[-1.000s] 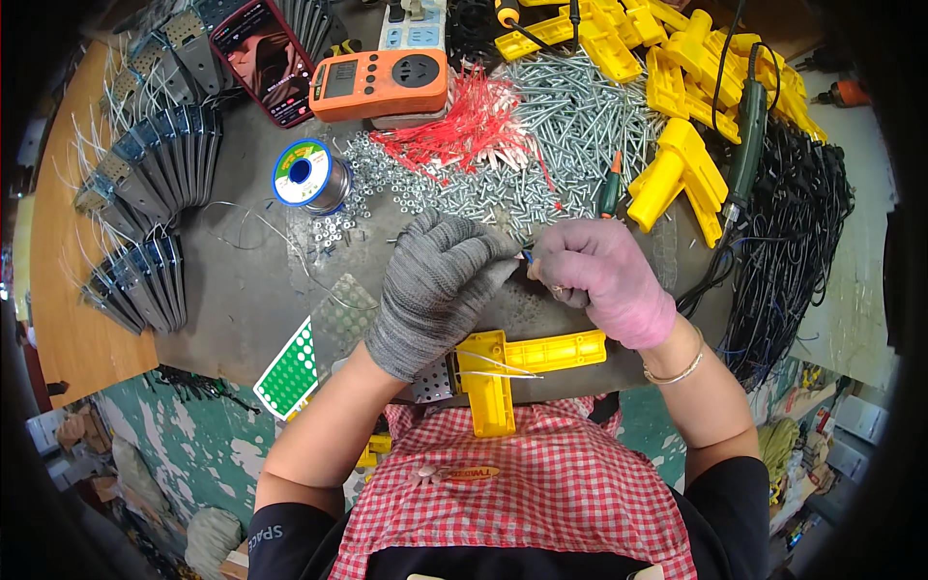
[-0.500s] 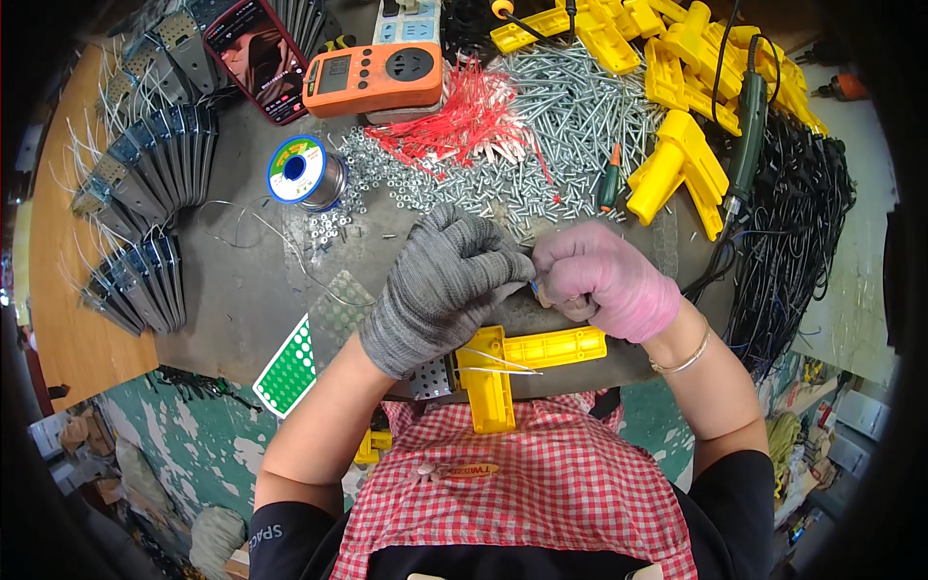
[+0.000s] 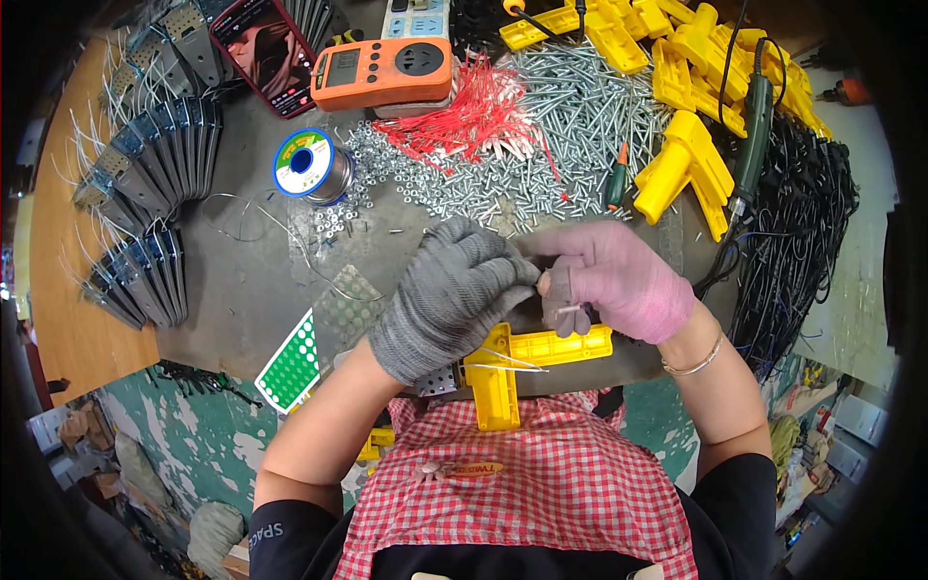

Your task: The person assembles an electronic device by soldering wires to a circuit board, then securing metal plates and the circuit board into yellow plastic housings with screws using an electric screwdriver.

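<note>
In a grey glove, my left hand (image 3: 449,295) is closed, its thumb and forefinger pinched together at the middle of the bench. Whatever it pinches is hidden by the fingertips. My right hand (image 3: 619,275), in a pink glove with bare fingertips showing, meets it from the right. Its forefinger is blurred, and a small thin pale piece (image 3: 572,309) shows among its curled fingers; I cannot tell its kind. Just below both hands lies a yellow plastic handle-shaped shell (image 3: 495,391) with thin white wires across it. A perforated metal plate (image 3: 437,381) touches its left side, partly under my left wrist.
Ahead lie loose screws (image 3: 580,116), nuts (image 3: 362,164), red-and-white leaded parts (image 3: 474,116) and a solder spool (image 3: 314,166). An orange meter (image 3: 382,75) and phone (image 3: 266,48) sit behind. Yellow shells (image 3: 686,164), a soldering iron (image 3: 754,135) and black cables (image 3: 793,222) fill the right; metal brackets (image 3: 159,155) the left.
My right hand's fingers have opened out somewhat and shifted slightly right, baring the small pale piece. My left hand stays pinched, a little lower. The whole view has shifted slightly.
</note>
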Action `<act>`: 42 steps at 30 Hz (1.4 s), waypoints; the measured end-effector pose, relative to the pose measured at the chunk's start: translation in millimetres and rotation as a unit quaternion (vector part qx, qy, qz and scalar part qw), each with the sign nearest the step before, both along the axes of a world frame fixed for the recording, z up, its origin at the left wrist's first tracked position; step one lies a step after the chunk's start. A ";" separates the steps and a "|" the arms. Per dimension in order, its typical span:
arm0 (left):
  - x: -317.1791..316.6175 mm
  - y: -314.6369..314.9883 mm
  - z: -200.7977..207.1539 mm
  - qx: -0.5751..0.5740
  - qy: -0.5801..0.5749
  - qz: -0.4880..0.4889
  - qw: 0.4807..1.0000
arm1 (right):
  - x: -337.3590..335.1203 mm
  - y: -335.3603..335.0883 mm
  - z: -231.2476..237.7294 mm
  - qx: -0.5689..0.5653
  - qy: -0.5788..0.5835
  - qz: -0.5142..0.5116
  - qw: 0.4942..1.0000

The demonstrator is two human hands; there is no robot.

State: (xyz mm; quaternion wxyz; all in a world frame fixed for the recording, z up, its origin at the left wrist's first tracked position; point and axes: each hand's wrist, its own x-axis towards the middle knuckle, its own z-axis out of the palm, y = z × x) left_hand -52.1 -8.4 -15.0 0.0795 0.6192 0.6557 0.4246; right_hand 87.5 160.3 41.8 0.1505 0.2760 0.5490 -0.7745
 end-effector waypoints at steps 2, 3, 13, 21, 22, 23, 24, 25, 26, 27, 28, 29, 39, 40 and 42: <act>3.0 0.4 1.4 -0.010 0.001 -0.026 1.000 | 1.6 -1.8 -2.2 -0.002 0.013 0.009 1.000; 3.6 0.6 1.8 -0.009 0.000 -0.028 1.000 | 2.6 -0.7 -5.0 -0.003 0.026 0.017 1.000; -6.5 -4.0 3.7 0.000 0.001 -0.015 1.000 | 12.2 8.6 -4.1 0.011 -0.008 0.006 1.000; 9.0 -4.5 23.1 -0.144 -0.219 0.031 0.964 | 14.4 4.5 -6.5 0.472 0.147 0.156 0.855; 12.3 -4.7 20.2 -0.147 -0.220 0.032 0.964 | 11.4 -4.4 -6.6 0.469 0.147 0.157 0.856; 17.0 -2.3 19.5 -0.107 -0.283 0.031 0.953 | 5.3 -20.0 -5.8 0.465 0.161 0.086 0.866; 19.3 -0.6 18.1 -0.065 -0.344 0.029 0.936 | 1.5 -29.0 -3.9 0.460 0.173 0.016 0.871; 18.1 -3.9 15.8 -0.061 -0.251 0.043 0.965 | 1.3 -30.7 -1.3 0.429 0.162 0.004 0.889; 17.2 -7.1 15.7 -0.062 -0.252 0.045 0.965 | 0.9 -29.4 0.9 0.427 0.162 0.006 0.889; 16.4 -8.7 18.5 -0.052 -0.255 0.029 0.965 | 1.9 -25.7 2.8 0.424 0.154 0.051 0.891; 15.2 -10.1 24.4 -0.041 -0.257 0.013 0.965 | 3.2 -22.9 3.7 0.420 0.146 0.097 0.891; 14.2 -17.2 36.9 -0.110 -0.197 0.019 0.974 | 4.6 -21.8 3.6 0.418 0.146 0.098 0.891; 45.9 -81.9 37.1 -0.148 0.073 0.081 0.983 | 27.2 -41.1 -11.4 0.447 0.215 0.177 0.850; 58.4 -81.7 14.6 -0.136 0.094 0.089 0.982 | 23.1 -46.4 -12.2 0.469 0.229 0.185 0.833; 61.1 -81.0 -0.3 -0.151 0.124 0.094 0.976 | 17.9 -50.5 -22.3 0.469 0.246 0.152 0.835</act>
